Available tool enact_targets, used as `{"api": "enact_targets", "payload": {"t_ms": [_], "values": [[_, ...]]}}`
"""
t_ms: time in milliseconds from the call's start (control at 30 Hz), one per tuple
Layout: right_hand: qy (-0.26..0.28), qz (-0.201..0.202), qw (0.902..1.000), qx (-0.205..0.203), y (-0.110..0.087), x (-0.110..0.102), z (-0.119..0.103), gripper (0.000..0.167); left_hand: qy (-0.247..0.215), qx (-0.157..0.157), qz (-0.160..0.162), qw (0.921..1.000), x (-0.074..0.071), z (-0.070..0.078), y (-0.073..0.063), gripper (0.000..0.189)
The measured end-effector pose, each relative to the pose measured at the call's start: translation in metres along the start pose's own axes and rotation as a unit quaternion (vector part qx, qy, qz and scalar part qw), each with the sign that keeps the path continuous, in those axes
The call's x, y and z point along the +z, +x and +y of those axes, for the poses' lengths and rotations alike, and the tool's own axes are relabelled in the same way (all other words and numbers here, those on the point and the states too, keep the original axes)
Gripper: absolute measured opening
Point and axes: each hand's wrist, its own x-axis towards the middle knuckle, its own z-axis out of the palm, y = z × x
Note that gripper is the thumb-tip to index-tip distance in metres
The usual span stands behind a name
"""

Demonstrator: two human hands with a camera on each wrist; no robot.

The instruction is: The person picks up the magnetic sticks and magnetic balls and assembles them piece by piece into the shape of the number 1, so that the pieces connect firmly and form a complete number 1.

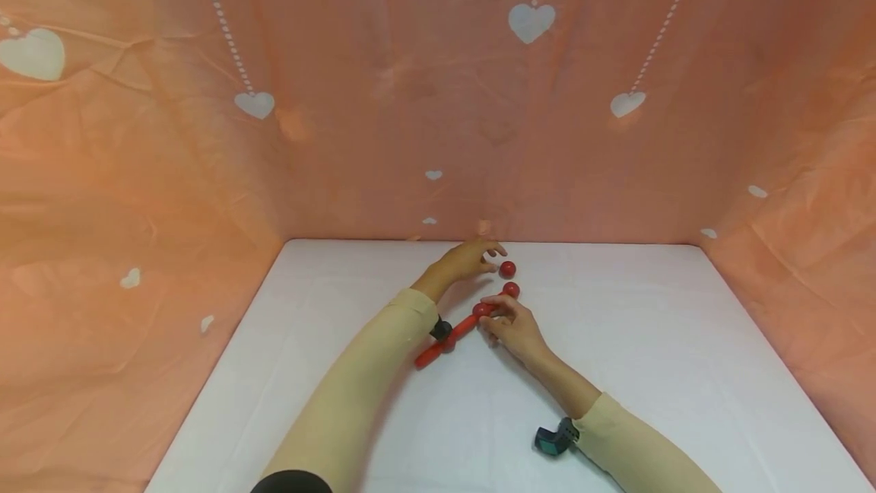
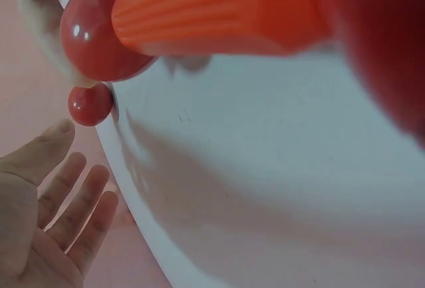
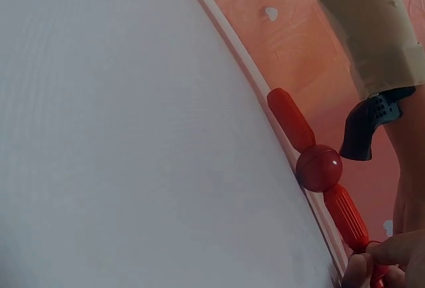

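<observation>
My left hand (image 1: 471, 259) reaches toward the back edge of the table, its fingers apart and loosely bent, with nothing between them. A loose red ball (image 1: 507, 269) lies just off its fingertips; the left wrist view also shows this ball (image 2: 90, 104) apart from the hand (image 2: 46, 221). My right hand (image 1: 518, 329) pinches a red ball (image 1: 482, 310) in a chain of red rods and balls. From that ball a ribbed rod (image 3: 346, 216) runs to another ball (image 3: 319, 168), then an end rod (image 3: 291, 119). Beyond the pinched ball, another red ball (image 1: 511, 290) shows past the fingers.
The chain lies diagonally over the white table (image 1: 328, 287), partly beneath my left wrist. Dark wrist cameras sit on the left wrist (image 1: 441, 329) and the right wrist (image 1: 556, 437). An orange cloth with white hearts (image 1: 383, 135) encloses the back and sides.
</observation>
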Motion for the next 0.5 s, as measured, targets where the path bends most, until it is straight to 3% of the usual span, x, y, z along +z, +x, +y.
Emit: {"api": "enact_targets", "payload": {"t_ms": [233,500], "values": [[0.013,-0.003,0.9999,0.009,0.0008,0.0012,-0.0008,0.037,-0.015,-0.003,-0.020,0.9997,0.0032,-0.0021,0.0035,0.041],[0.016,-0.001,0.9998,0.009,0.0016,0.0000,-0.0008,0.037,0.005,0.013,-0.048,0.9988,0.0045,-0.0016,0.0084,0.044]]}}
